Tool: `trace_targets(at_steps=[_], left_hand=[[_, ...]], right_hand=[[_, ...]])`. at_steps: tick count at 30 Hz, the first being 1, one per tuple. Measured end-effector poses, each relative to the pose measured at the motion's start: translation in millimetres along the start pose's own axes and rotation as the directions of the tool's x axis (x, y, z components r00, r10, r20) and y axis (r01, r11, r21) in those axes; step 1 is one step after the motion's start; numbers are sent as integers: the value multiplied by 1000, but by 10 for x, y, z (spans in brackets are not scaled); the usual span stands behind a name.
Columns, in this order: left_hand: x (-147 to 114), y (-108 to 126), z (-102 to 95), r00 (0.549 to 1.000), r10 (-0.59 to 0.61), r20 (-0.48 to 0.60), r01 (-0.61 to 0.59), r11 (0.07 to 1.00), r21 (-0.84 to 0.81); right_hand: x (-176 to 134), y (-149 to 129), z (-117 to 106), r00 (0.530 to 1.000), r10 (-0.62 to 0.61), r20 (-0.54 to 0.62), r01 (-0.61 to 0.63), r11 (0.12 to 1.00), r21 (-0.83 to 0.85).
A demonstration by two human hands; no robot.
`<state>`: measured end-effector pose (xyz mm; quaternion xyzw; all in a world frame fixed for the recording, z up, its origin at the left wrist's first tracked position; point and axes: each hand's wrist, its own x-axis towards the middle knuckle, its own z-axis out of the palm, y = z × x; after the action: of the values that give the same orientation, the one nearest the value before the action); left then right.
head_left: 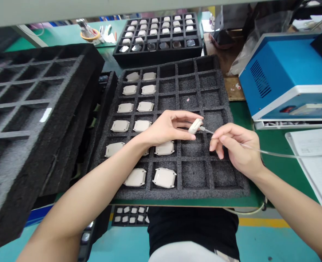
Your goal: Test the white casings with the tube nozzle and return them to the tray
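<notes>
Over the black foam tray (195,174), my left hand (165,125) pinches a beige watch case (195,126) on edge between thumb and fingers. My right hand (239,147) is closed around a thin clear tube (283,155), whose pale tip meets the side of the case; whether it enters the case cannot be seen. Similar beige watch cases (164,178) lie in the tray's left columns and one part of its middle column. My left forearm hides part of the lower left compartments.
Large black foam trays (54,105) are stacked at the left, rising above the work tray. Behind stands another tray (157,54) of watch cases. A blue machine (283,76) and papers (311,149) occupy the right side. A pale shelf edge (122,9) crosses the top.
</notes>
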<state>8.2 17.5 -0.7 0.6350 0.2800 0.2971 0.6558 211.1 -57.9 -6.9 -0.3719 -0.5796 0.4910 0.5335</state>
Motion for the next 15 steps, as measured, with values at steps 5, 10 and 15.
trace_targets(at_steps=[5, 10, 15], left_hand=[[0, 1, -1, 1000, -9, -1, 9, 1000, -1], [-6, 42, 14, 999, -45, -13, 45, 999, 8], [-14, 94, 48, 992, -105, -67, 108, 993, 45]], right_hand=[[-2, 8, -1, 1000, 13, 2, -13, 1000, 10], [5, -1, 1, 1000, 25, -6, -25, 1000, 6], [26, -25, 35, 998, 68, -14, -68, 997, 32]])
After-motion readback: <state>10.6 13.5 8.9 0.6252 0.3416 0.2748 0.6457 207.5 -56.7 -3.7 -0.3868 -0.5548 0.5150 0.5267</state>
